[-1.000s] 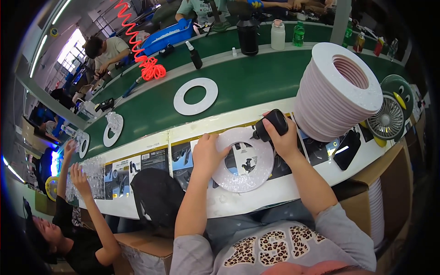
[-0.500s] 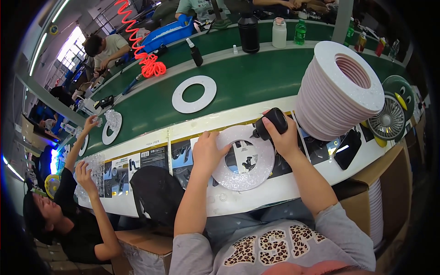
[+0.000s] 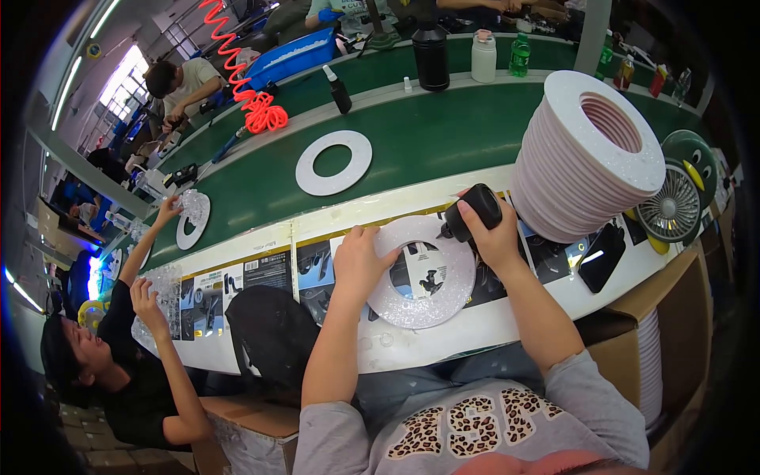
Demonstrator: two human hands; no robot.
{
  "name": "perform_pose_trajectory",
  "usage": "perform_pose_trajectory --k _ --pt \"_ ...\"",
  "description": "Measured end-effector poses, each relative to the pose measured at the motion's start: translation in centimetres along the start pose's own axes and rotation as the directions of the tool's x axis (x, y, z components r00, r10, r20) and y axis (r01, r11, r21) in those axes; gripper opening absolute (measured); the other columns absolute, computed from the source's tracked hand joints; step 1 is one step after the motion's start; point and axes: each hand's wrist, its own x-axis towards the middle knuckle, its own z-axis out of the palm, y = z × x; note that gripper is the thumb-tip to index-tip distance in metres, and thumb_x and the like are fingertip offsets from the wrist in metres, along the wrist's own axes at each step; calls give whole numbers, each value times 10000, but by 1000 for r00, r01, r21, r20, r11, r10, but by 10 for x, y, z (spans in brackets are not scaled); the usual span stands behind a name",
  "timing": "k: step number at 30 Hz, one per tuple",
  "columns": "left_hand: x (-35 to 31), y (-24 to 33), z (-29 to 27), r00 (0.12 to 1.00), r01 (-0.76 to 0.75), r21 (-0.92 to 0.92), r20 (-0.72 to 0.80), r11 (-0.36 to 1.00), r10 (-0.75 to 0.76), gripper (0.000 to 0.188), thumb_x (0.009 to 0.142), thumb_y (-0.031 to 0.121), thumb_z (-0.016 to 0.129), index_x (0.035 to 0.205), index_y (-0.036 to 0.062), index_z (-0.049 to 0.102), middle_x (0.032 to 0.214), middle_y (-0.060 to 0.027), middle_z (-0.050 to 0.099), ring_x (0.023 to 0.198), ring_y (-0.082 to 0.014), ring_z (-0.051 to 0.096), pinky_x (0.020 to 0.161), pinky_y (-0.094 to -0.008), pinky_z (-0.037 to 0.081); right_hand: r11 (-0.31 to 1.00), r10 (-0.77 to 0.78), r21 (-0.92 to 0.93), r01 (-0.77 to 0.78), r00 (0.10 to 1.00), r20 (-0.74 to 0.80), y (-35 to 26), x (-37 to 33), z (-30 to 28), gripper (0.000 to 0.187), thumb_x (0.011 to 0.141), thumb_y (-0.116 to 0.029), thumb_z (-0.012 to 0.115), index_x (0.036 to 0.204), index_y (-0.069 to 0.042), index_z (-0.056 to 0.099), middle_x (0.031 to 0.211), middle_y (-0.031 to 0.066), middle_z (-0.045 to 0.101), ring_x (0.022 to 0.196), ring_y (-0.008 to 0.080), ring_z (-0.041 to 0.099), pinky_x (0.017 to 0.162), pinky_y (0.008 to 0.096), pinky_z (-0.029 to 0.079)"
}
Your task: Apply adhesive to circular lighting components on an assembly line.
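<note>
A white, speckled flat ring (image 3: 423, 309) lies on the white worktop in front of me. My left hand (image 3: 360, 265) grips its left rim, thumb resting on the upper face. In my right hand (image 3: 495, 233) is a black squeeze bottle (image 3: 477, 212), tilted so that its narrow tip points down at the ring's upper right part. Whether the tip touches the ring, I cannot tell. Printed sheets show through the ring's hole. To the right of my right hand rises a tall stack of similar rings (image 3: 546, 178).
Beyond the worktop runs a green conveyor belt (image 3: 427, 131) with another white ring (image 3: 360, 150) on it. A phone (image 3: 602, 259) and a small fan (image 3: 669, 202) are at the right. A black cap-like object (image 3: 269, 336) sits left. A co-worker (image 3: 119, 372) handles clear pieces.
The black bottle in my right hand has shifted slightly right and down along the ring. The ring on the belt has drifted slightly left. The co-worker's far hand has moved to the clear pieces on a ring.
</note>
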Motion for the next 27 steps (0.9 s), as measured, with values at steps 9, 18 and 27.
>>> perform_pose_trajectory --k 9,18,27 --pt "0 -2 2 1000 -8 1 -14 1000 8 529 717 312 822 1130 18 670 1025 -146 639 965 -318 640 835 -396 522 996 -60 -68 52 991 -121 2 5 -4 202 917 -187 656 993 -1 670 836 58 672 770 110 604 705 265 485" --pt "0 1 0 1000 1 -4 -7 1000 -1 516 725 299 821 1135 28 665 1056 -152 638 978 -329 639 845 -398 520 994 -51 -107 37 991 -124 1 6 -3 213 923 -191 650 994 9 664 823 65 663 761 115 597 709 275 488" --pt "0 1 -1 1000 11 -9 -5 1000 -11 526 722 299 822 1143 24 666 1052 -152 637 980 -327 638 846 -395 519 994 -39 -110 26 992 -118 4 7 -4 210 926 -188 648 986 13 662 812 66 664 751 111 597 703 276 490"
